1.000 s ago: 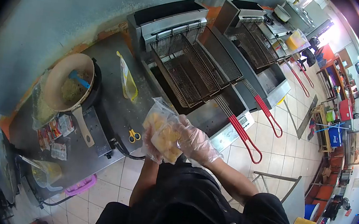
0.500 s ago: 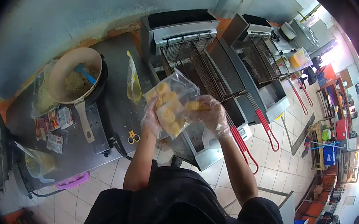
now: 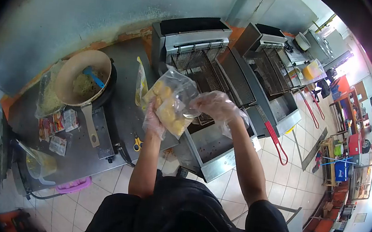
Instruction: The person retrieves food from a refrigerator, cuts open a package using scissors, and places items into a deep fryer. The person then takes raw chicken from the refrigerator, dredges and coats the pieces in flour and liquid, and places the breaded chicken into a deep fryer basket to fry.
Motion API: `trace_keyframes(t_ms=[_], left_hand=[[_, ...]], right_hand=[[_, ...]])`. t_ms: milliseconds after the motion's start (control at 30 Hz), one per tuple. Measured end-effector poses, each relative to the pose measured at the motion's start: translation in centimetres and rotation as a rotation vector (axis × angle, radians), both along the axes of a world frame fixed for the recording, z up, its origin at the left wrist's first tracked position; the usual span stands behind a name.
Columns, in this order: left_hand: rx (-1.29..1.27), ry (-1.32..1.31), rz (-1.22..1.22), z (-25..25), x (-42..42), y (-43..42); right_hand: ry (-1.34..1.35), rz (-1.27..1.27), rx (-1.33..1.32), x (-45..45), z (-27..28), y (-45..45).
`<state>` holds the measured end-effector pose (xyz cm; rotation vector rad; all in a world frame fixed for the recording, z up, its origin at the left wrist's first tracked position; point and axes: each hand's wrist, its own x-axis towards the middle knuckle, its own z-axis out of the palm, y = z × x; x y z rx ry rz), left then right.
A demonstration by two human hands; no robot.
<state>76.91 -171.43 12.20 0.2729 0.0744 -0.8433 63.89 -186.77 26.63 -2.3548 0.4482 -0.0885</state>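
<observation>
My left hand (image 3: 154, 118), in a clear plastic glove, is closed around the lower left side of a clear plastic bag (image 3: 176, 84). Inside the bag are several thick yellow pieces (image 3: 171, 114) that look like plantain rounds. My right hand (image 3: 216, 104), gloved too, is at the bag's right edge with its fingers bent together. Whether they pinch the bag or something small is hidden by the loose glove. Just behind both hands is a deep fryer (image 3: 212, 150) with wire baskets (image 3: 200, 65). A yellow-marked plastic packet (image 3: 141, 82) stands left of the bag.
On the metal table (image 3: 127, 71) at left are a deep pan (image 3: 65, 78) with a blue spatula (image 3: 94, 76), small packets (image 3: 60, 123), scissors (image 3: 137, 144) and a plastic jug (image 3: 42, 164). A second fryer (image 3: 282, 110) stands to the right. Red basket handles (image 3: 276, 141) jut toward me.
The yellow piece my right hand held beside the bag is no longer visible. That hand's fingers have moved slightly up and in to the bag's edge. My left hand keeps the bag.
</observation>
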Motion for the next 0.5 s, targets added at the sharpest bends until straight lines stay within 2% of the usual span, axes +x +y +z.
trace_keyframes(t_ms=[33, 67, 167, 200, 267, 367, 400, 500], left_hand=[[0.029, -0.030, -0.009, -0.1, -0.3, -0.2], [0.055, -0.061, -0.016, -0.4, -0.5, -0.5], [0.165, -0.044, -0.094, -1.5, -0.8, -0.3], [0.160, -0.037, -0.117, -3.2, -1.2, -0.3], [0.204, -0.028, -0.135, -3.0, -2.8, 1.0], [0.033, -0.002, -0.085, -3.7, -4.8, 3.0], [0.041, 0.112, -0.068, -4.0, -5.2, 3.6], [-0.078, 0.099, -0.043, -6.0, -5.3, 4.4]], right_hand=[[0.190, 0.033, -0.054, 0.4, -0.4, -0.1], [0.213, 0.002, 0.419, 0.5, -3.7, -2.0], [0.494, 0.136, 0.441, 0.6, -7.3, -2.0], [0.482, 0.144, 0.422, 0.2, -7.8, -1.6], [0.457, 0.153, 0.386, -1.0, -8.4, -0.9], [0.120, 0.286, -0.028, -3.5, -5.4, 0.8], [0.288, 0.137, -0.174, -3.3, -3.8, 1.6], [0.340, 0.167, -0.762, -2.3, -2.1, 1.2]])
